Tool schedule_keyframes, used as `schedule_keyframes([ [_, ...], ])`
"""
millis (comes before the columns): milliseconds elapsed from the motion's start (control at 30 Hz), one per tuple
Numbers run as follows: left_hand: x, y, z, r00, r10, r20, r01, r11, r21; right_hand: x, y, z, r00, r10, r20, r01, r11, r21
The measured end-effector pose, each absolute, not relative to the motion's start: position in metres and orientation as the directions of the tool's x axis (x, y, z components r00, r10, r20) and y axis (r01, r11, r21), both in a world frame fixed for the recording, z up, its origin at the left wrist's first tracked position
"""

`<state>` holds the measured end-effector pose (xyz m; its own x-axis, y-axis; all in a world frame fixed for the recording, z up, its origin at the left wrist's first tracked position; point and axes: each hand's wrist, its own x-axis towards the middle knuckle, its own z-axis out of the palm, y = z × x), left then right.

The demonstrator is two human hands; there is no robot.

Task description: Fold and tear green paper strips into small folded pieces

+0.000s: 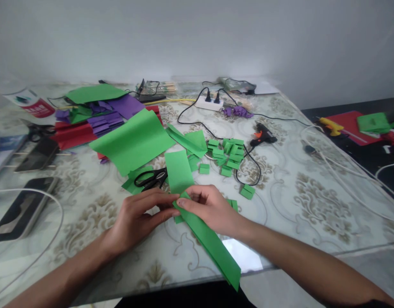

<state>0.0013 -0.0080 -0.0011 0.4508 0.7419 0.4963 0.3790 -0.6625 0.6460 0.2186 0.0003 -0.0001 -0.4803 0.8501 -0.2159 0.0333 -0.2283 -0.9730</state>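
Near the table's front edge both my hands grip a long folded strip of green paper [213,240]. My left hand [142,214] pinches its upper end between thumb and fingers. From the other side my right hand [213,209] holds the same end, thumb on top and fingers underneath. The strip's lower end hangs past the table edge. Just beyond my fingers lies a flat green paper piece [178,169]. Black-handled scissors [152,177] rest to its left, blades partly hidden by paper. Small folded green pieces [229,154] are heaped to the right.
A black hot glue gun [263,134] lies right of the heap, its cord looping nearby. Behind stands a white power strip [210,103]. A large green sheet [133,143] and purple and red paper spread left. Phones [25,209] and a white cable lie far left.
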Motion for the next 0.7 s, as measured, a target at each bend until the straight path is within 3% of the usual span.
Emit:
schedule_keyframes([
  [167, -0.005, -0.010, -0.004, 0.478, 0.771, 0.420, 0.390, -0.615, 0.685, 0.219, 0.001, -0.001, -0.480, 0.852, -0.211, 0.052, -0.212, -0.976],
  [433, -0.007, -0.010, 0.004, 0.462, 0.877, 0.132, 0.440, -0.356, 0.824, 0.219, 0.003, -0.001, -0.465, 0.852, -0.241, 0.086, -0.228, -0.970],
  [700, 0.001, -0.010, 0.003, 0.483, 0.876, 0.004, 0.393, -0.221, 0.892, 0.218, 0.002, -0.002, -0.471, 0.856, -0.215, 0.099, -0.190, -0.977],
])
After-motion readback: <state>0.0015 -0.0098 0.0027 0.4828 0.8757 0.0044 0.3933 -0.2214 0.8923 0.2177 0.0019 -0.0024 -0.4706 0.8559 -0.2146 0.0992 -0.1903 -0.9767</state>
